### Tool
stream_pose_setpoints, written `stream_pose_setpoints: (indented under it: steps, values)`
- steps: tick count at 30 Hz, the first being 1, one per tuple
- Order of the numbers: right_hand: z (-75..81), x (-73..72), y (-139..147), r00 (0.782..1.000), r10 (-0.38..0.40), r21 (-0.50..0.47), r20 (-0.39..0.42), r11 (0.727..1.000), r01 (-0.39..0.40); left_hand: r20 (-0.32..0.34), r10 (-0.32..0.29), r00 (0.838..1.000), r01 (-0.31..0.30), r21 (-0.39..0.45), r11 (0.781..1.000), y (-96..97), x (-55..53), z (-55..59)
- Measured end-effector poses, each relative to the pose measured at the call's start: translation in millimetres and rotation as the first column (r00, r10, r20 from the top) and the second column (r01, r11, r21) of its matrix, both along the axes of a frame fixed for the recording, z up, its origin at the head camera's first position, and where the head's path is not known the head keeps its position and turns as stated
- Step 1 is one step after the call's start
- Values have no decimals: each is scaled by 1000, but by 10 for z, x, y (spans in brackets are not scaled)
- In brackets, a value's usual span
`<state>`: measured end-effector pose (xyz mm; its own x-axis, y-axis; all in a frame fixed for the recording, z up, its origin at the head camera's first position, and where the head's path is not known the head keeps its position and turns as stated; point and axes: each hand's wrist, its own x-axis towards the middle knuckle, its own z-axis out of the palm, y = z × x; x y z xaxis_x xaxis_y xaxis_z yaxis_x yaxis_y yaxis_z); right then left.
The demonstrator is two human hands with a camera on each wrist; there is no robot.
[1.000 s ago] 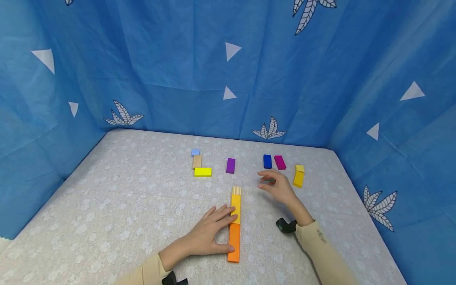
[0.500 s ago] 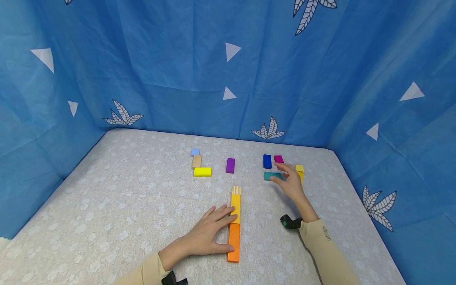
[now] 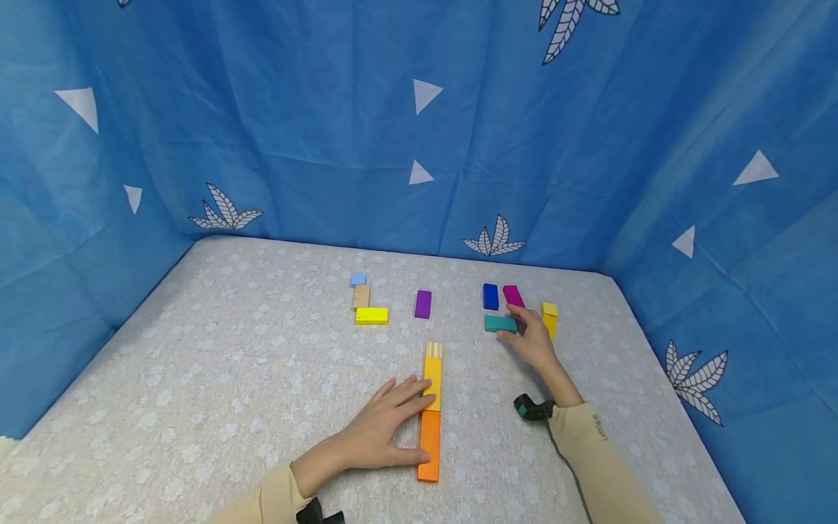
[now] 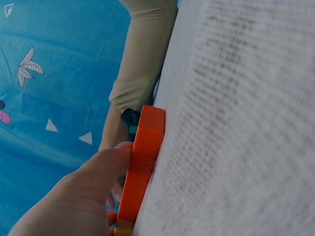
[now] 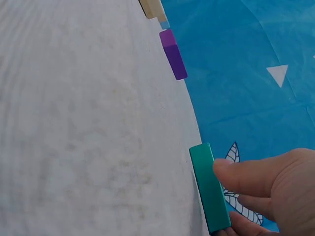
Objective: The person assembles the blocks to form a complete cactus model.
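Your right hand (image 3: 533, 340), half-curled, has narrowed at the teal block (image 3: 499, 324), far right on the table (image 3: 229, 349), so reach looks done, grip unclear; your left hand (image 3: 382, 431) lies spread, touching the orange block (image 3: 431, 434).

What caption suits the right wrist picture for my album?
Right hand at one end of a teal block, a purple block farther off, blue curtain behind.

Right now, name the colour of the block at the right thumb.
Teal block, clearest in the right wrist view.
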<state>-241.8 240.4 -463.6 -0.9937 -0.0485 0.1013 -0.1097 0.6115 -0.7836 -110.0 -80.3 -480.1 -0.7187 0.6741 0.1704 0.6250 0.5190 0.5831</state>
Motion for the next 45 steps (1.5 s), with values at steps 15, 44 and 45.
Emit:
stream_pose_setpoints:
  steps: [15,44,45]
  values:
    - [-20,-2,-14,999,-38,55,-21,998,39,4,2,1000,-2,10,1000,-4,5,12]
    - [-41,3,-12,994,-107,57,0,993,107,-5,0,1000,0,12,1000,9,3,-13]
    - [-33,8,-14,995,-103,54,5,993,102,-4,0,1000,0,10,1000,11,4,-10]
